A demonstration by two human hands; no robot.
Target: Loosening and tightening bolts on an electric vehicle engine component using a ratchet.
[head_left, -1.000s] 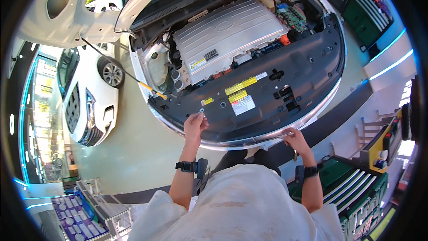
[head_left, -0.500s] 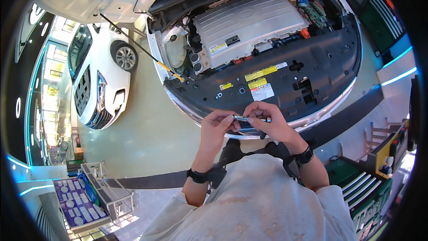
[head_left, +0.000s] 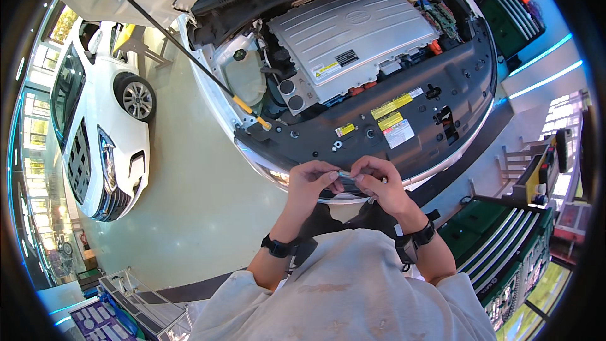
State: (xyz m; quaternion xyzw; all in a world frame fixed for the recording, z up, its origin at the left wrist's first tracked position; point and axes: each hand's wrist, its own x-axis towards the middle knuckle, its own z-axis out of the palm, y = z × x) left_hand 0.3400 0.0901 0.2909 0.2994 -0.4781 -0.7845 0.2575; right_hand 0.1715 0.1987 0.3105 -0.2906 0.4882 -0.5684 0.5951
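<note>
Head view: looks straight down on both hands at a car's open front; clock directions run from the piece held between them.
Slim metal piece (head_left: 345,175): lies between the two hands, roughly level, just over the car's front edge; much of it is hidden by fingers, so its exact kind cannot be told.
Left hand (head_left: 310,183): at 9 o'clock, thumb and fingertips pinched on the near end of the piece.
Right hand (head_left: 384,184): at 3 o'clock, fingers curled and closed on the other end; a small shiny tip shows beside them, and whether it belongs to the same piece cannot be told.
Small metal parts (head_left: 339,145): at 12 o'clock, on the black front panel (head_left: 470,91), near the hands but apart from them.
Yellow label (head_left: 391,106): at 1 o'clock, on the same panel.
Silver housing (head_left: 353,41): at 12 o'clock, beyond the panel.
Prop rod (head_left: 183,46): at 10 o'clock, its yellow lower end at the panel's corner.
White car (head_left: 95,110): between 9 and 10 o'clock, well apart across the floor.
Green tool cabinet (head_left: 505,230): between 3 and 4 o'clock.
Light shirt (head_left: 353,278): at 6 o'clock, the wearer's own.
</note>
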